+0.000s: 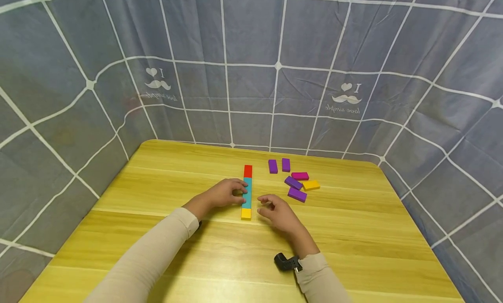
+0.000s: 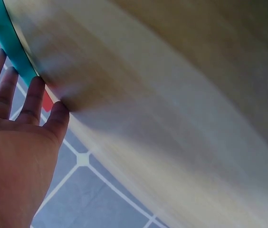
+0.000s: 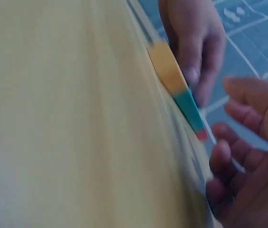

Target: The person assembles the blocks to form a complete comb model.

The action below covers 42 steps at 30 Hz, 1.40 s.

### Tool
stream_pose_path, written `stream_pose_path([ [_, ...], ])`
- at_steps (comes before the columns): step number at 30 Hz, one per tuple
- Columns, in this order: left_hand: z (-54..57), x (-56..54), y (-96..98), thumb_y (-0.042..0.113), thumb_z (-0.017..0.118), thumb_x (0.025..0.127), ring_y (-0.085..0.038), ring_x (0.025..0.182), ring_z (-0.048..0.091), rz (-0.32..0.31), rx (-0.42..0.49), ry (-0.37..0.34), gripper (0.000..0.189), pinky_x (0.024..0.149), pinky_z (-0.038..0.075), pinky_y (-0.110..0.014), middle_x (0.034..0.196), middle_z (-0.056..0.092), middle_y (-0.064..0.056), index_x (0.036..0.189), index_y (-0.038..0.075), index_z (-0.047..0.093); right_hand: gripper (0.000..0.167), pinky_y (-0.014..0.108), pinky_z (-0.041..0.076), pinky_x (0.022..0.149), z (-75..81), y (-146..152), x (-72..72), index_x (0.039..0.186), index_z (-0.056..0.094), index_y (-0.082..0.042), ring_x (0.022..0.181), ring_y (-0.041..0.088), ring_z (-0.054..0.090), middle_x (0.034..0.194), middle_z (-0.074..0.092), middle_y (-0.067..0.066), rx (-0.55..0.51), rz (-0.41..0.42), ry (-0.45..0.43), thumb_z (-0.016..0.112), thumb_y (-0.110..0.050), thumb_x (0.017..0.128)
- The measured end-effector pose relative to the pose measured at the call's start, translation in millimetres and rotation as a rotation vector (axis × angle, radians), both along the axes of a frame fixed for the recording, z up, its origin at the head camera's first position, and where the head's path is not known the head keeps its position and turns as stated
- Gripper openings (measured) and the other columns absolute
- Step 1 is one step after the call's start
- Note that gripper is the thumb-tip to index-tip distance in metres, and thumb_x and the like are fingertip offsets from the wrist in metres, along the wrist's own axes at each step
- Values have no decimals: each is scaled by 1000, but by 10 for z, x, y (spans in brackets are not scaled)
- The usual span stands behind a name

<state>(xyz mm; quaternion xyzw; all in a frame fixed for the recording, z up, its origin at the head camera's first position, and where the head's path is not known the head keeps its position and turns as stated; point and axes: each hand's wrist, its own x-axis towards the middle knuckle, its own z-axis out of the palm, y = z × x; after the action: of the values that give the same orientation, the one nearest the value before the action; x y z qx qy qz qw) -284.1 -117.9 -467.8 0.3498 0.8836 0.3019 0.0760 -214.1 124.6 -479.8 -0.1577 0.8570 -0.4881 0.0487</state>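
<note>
A straight line of blocks lies on the table, with a red block (image 1: 248, 171) at the far end, a blue stretch (image 1: 248, 196) in the middle and a yellow block (image 1: 246, 214) at the near end. My left hand (image 1: 225, 193) rests its relaxed fingertips along the left side of the blue stretch. In the left wrist view, its fingers (image 2: 32, 102) are spread and nearly straight. To the right of the line, my right hand (image 1: 280, 215) is held apart from the blocks, fingers loosely bent and nothing between them.
Right of the line lie several loose blocks on the wooden table (image 1: 353, 233): purple blocks (image 1: 297, 194), a magenta block (image 1: 300, 176) and another yellow block (image 1: 311, 185). A grey checked curtain (image 1: 251, 89) hangs round the table's back and sides.
</note>
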Motion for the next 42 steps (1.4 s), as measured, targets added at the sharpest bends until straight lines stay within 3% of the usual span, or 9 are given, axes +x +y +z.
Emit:
stream_pose_path([
  [6, -19, 5, 8, 24, 73, 92, -31, 133, 47, -4, -12, 4, 33, 113, 35, -44, 139, 56, -11, 118, 4, 71, 33, 33, 48, 77, 92, 407, -88, 124, 64, -4, 91, 20, 55, 118, 63, 12, 68, -31, 61, 69, -14, 94],
  [13, -6, 48, 31, 23, 73, 92, -31, 134, 46, 5, -1, -11, 32, 113, 34, -44, 141, 55, -11, 117, 3, 71, 32, 32, 45, 69, 158, 934, -152, 125, 63, -3, 90, 26, 53, 105, 61, 12, 158, -146, 103, 68, -16, 95],
  [18, 6, 66, 28, 23, 73, 92, -32, 133, 47, 4, 1, -9, 32, 113, 34, -44, 140, 55, -12, 117, 3, 71, 36, 35, 46, 72, 205, 1156, -189, 127, 61, 0, 102, 33, 54, 114, 59, 17, 192, -174, 111, 67, -16, 96],
  [23, 10, 70, 16, 23, 73, 92, -32, 133, 47, 3, -1, -6, 32, 113, 35, -45, 140, 55, -12, 117, 3, 71, 39, 40, 51, 80, 195, 1228, -216, 130, 59, 1, 109, 37, 57, 127, 57, 21, 212, -155, 67, 66, -19, 97],
  [31, 1, 70, 18, 23, 74, 92, -32, 133, 47, 8, -8, -16, 33, 113, 34, -45, 140, 55, -12, 117, 3, 71, 42, 35, 47, 80, 115, 1193, -236, 130, 56, 4, 97, 30, 60, 113, 63, 21, 200, -107, -38, 67, -16, 96],
  [37, -3, 57, 8, 23, 74, 92, -32, 133, 47, 1, -4, -8, 33, 113, 34, -45, 140, 56, -12, 118, 3, 71, 44, 40, 49, 85, 79, 1147, -220, 131, 56, 4, 98, 29, 61, 114, 65, 19, 213, -111, -22, 69, -17, 94],
  [42, -12, 40, -11, 23, 73, 92, -31, 133, 47, -2, -9, 6, 33, 113, 34, -44, 139, 56, -11, 118, 3, 71, 39, 37, 49, 82, 63, 1081, -218, 127, 59, 3, 92, 25, 59, 103, 65, 13, 208, -65, 21, 70, -14, 93],
])
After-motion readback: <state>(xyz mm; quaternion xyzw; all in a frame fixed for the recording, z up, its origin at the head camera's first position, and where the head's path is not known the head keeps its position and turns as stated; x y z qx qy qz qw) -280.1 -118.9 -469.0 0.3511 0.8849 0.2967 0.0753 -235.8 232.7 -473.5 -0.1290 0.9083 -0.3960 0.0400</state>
